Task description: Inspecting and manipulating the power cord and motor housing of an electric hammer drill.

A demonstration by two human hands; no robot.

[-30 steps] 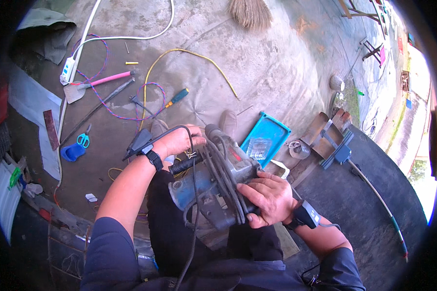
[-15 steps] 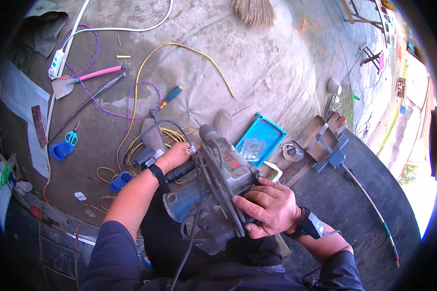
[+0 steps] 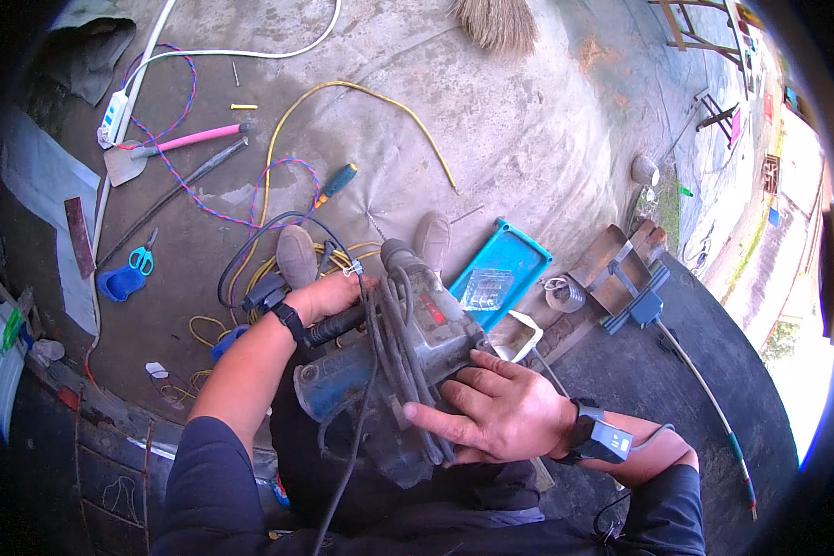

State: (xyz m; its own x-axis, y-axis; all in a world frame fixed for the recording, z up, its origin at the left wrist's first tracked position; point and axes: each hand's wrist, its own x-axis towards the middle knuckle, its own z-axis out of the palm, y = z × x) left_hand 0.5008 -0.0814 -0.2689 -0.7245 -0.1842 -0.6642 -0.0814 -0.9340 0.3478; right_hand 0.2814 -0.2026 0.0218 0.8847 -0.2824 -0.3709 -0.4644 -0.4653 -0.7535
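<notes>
A grey and blue rotary hammer drill (image 3: 433,322) lies across my lap, its bit pointing away from me. Its grey power cord (image 3: 401,357) is wound in several loops around the body, and a small metal binder clip (image 3: 353,268) sits on the cord near the front. My left hand (image 3: 332,296) is at the drill's left side by the black side handle (image 3: 338,326); its fingers are curled and partly hidden behind the cord. My right hand (image 3: 502,408) holds the drill's rear right part, its index finger stretched across the cord loops.
My shoes stand beyond the drill, with a coiled yellow cable (image 3: 329,261) around the left one. A blue tray (image 3: 510,269) is ahead on the right. A screwdriver (image 3: 336,183), scissors (image 3: 143,257), a pink-handled trowel (image 3: 126,164) and a power strip (image 3: 113,119) lie on the floor.
The loose dark cord end has swung left and down into a wide loop. My left hand has moved off the clip, and my right index finger has slid left across the cord loops.
</notes>
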